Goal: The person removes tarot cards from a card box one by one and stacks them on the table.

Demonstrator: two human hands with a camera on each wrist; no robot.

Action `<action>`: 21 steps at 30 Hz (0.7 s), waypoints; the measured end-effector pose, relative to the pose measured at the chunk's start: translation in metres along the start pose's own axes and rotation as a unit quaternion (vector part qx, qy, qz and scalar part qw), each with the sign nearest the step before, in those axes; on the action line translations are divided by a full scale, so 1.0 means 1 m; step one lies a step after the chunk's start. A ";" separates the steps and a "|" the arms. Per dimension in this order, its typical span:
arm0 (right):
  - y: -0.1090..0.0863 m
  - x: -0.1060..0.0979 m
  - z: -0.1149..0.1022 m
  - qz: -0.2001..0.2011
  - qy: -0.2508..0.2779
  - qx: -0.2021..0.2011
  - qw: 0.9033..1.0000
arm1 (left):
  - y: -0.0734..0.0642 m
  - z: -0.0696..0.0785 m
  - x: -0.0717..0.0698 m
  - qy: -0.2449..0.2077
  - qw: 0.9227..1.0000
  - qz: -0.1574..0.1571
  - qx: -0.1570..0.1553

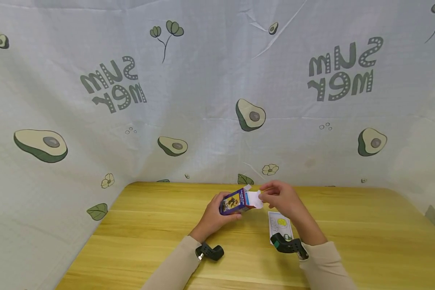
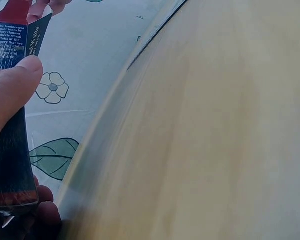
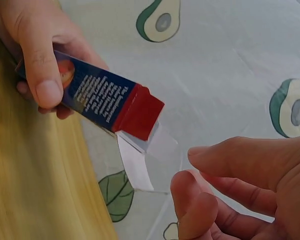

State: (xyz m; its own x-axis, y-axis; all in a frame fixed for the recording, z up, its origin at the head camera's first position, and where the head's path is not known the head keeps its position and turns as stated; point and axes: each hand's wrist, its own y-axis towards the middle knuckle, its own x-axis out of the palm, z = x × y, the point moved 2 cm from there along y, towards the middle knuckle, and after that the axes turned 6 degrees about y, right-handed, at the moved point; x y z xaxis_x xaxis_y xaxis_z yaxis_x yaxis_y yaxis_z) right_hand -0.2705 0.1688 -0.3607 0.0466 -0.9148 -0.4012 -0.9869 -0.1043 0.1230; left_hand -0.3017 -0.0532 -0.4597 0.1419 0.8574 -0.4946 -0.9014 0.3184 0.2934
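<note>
Left hand (image 1: 214,213) grasps a slim rectangular carton (image 1: 233,203), glossy card, dark blue with red end, held tilted above the table (image 1: 351,225) near its far edge. White paper flap (image 1: 254,199) stands out from the opened end, creased at its base. Right hand (image 1: 282,196): released, fingers loosely bent at flap's edge, contact uncertain. Flat printed card (image 1: 280,223) lies below. Smooth grained wood extends to both sides; wrinkled printed cloth (image 1: 210,88) rises behind.
</note>
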 end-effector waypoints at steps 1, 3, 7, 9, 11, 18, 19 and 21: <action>0.000 0.001 0.000 -0.002 0.003 0.000 1.000 | 0.000 0.001 0.000 0.000 1.000 0.000 0.000; 0.001 0.004 0.000 -0.004 0.006 0.001 1.000 | -0.002 0.006 -0.001 -0.001 1.000 -0.001 0.000; 0.001 0.009 -0.001 -0.004 0.010 0.008 1.000 | -0.008 0.025 -0.008 -0.004 1.000 -0.004 0.006; 0.001 0.012 -0.001 -0.003 0.010 0.012 1.000 | -0.011 0.033 -0.011 -0.005 1.000 -0.007 0.009; 0.001 0.014 -0.001 -0.003 0.008 0.016 1.000 | -0.013 0.039 -0.013 -0.007 1.000 -0.008 0.011; 0.000 0.021 -0.002 0.005 -0.011 0.010 1.000 | -0.014 0.041 -0.014 -0.012 1.000 -0.013 0.014; 0.000 0.022 -0.002 0.005 -0.013 0.007 1.000 | -0.014 0.040 -0.014 -0.012 1.000 -0.013 0.016; 0.000 0.024 -0.002 0.007 -0.016 0.000 1.000 | -0.013 0.039 -0.014 -0.013 1.000 -0.012 0.020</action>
State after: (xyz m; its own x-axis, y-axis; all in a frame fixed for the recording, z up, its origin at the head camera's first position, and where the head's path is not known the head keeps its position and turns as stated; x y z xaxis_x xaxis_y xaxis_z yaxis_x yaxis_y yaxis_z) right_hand -0.2687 0.1462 -0.3683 0.0280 -0.9035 -0.4277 -0.9875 -0.0915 0.1286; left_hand -0.2756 -0.0540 -0.4248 0.1745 0.8588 -0.4816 -0.8803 0.3552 0.3144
